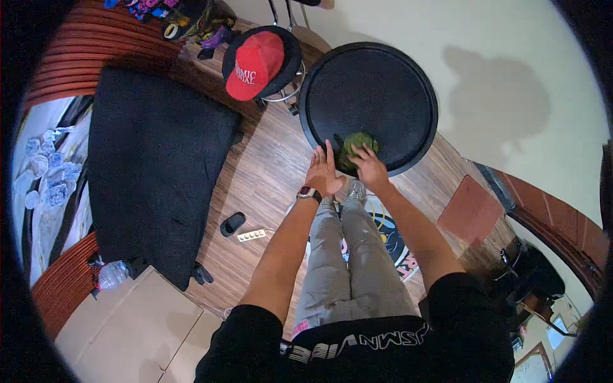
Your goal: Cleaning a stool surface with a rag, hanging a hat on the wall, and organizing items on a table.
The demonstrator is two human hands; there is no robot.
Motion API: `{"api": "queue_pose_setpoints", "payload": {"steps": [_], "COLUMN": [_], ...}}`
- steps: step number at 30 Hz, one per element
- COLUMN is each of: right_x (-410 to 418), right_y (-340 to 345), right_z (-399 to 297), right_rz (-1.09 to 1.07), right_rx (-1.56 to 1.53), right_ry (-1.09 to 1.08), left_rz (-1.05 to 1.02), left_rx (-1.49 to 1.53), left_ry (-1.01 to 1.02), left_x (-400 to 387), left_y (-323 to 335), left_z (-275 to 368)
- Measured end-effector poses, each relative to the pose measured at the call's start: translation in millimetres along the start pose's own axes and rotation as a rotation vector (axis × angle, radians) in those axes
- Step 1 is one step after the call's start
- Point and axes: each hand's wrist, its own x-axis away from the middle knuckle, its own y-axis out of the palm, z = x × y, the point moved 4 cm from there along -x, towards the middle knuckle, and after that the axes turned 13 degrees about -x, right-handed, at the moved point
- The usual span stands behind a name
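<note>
Before me stands a round black table (368,91) with a raised rim. My right hand (371,168) is on a bunched green cloth (360,141) near the table's close edge, its fingers spread over the near part of the cloth. To the left of the cloth, my left hand (324,172) is at the table's rim with its fingers extended and nothing in them. Whether its fingertips touch the rim, I cannot tell. A wristwatch (309,192) is on my left wrist.
A red cap (258,64) lies on a round black stool (292,48) beside the table. At the left is a large surface under black cloth (158,177). On the wood floor are a black slide sandal (232,224), a power strip (251,235) and a round printed mat (383,215).
</note>
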Motion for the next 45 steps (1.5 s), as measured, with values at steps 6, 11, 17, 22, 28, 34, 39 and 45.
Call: {"api": "queue_pose_setpoints", "payload": {"steps": [6, 11, 17, 22, 28, 34, 39, 45], "right_x": [3, 29, 73, 60, 30, -60, -200, -307], "right_y": [1, -34, -29, -6, 35, 75, 102, 135], "right_z": [-35, -78, -159, -209, -226, -265, -260, -234], "right_rz": [0.038, -0.189, -0.346, -0.182, -0.326, -0.346, 0.093, 0.166], "right_rx": [-0.332, -0.809, -0.751, -0.724, -0.994, -1.185, -1.350, -1.536], "right_ry": [0.118, 0.264, 0.142, -0.208, 0.229, 0.385, 0.515, 0.711], "left_rz": [-0.001, 0.222, 0.461, 0.172, 0.030, 0.140, 0.225, 0.099], "left_rx": [0.407, 0.734, 0.888, 0.703, 0.470, 0.958, 0.672, 0.473], "left_ry": [-0.190, -0.215, 0.020, 0.116, 0.169, 0.172, -0.131, -0.047], "left_x": [30, 83, 162, 196, 200, 155, 59, -8], "left_y": [20, 5, -70, -113, -124, -125, -173, -217], "left_z": [-66, -25, 19, 18, -41, -148, -265, -371]}}
